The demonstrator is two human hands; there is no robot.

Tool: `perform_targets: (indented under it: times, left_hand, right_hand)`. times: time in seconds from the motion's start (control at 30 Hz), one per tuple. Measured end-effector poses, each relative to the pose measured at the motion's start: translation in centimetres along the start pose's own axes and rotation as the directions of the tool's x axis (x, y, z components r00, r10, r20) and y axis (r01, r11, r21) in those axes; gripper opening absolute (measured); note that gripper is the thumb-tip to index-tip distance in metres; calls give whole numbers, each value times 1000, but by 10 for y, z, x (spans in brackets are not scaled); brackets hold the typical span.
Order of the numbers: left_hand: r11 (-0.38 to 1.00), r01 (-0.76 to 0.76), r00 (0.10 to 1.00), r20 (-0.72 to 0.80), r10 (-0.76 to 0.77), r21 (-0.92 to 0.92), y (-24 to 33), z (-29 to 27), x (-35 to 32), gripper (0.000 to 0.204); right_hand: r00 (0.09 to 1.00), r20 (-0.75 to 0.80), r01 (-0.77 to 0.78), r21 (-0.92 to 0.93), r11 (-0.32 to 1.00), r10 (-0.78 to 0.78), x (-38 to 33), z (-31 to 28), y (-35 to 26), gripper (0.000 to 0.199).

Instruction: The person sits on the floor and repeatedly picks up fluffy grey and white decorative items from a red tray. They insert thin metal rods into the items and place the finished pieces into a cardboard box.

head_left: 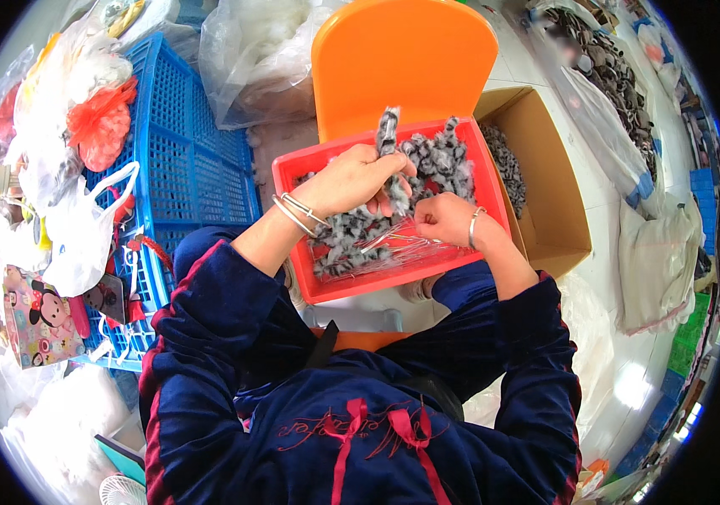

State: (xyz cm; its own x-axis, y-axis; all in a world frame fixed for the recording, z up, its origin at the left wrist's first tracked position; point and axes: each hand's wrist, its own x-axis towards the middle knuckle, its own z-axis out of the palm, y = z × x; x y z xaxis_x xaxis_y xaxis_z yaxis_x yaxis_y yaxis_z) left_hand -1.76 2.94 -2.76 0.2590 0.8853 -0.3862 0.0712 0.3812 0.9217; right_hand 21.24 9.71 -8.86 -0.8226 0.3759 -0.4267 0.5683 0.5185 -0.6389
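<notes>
"Watching from where you stood, which hand had the furry strip (388, 126)?"

"The left hand (366, 178). Its fingers were wrapped round the grey-and-black strip, above the red tray (352, 290). The strip's length ran away from the person, one end sticking out beyond the thumb, the other showing below the fingers."

"And the right hand (451, 220)?"

"Lower and to the right, near that closer end. Its thumb and fingertips were together, but I couldn't tell whether they pinched anything."

"Where were the wires (398, 248)?"

"Thin ones, on clear plastic in the near part of the tray, just left of and below the right hand."

"What was in the way?"

"The left fingers covered the strip's middle, and more furry pieces (453, 160) crowded the tray. Beyond it stood an orange chair back (402, 67); a cardboard box (558, 189) was on the right, a blue crate (183, 160) on the left."
</notes>
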Motion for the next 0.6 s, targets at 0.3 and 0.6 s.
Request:
perform_targets:
  times: [0.3, 0.6]
  left_hand:
    - [991, -87, 995, 31, 90, -99, -3, -4, -3, 31]
    - [984, -137, 990, 14, 139, -117, 6, 0, -6, 26]
  right_hand:
    - [995, -94, 75, 681, 728, -15, -12, -20, -20, 25]
    - [988, -93, 2, 801, 599, 122, -11, -27, -16, 13]
